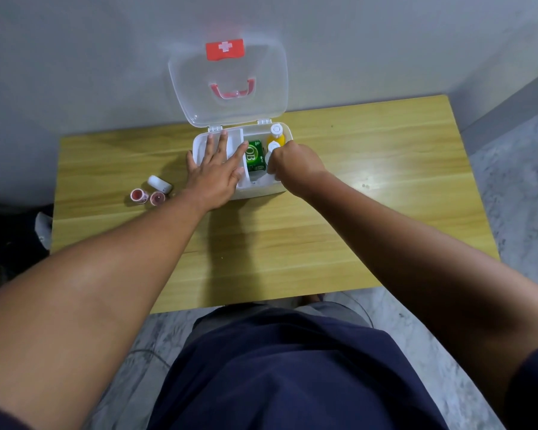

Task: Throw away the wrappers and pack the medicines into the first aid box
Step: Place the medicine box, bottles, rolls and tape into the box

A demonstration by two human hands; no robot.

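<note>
The white first aid box (261,190) stands open at the back of the wooden table, its clear lid (227,72) with a red cross raised against the wall. Inside lie a green packet (254,155), a yellow bottle (276,135) with a white cap and a white-capped bottle (272,148). My left hand (218,169) lies flat, fingers spread, over the box's left tray. My right hand (292,164) reaches into the right compartment, fingers closed on a white bottle (270,165). Left of the box sit two small pink rolls (139,195) (157,198) and a white tube (159,184).
The table (354,212) backs onto a grey wall. Its right edge borders a marble floor (516,197). A dark shape with a white object (42,228) lies off the table's left edge. My dark blue clothing fills the bottom.
</note>
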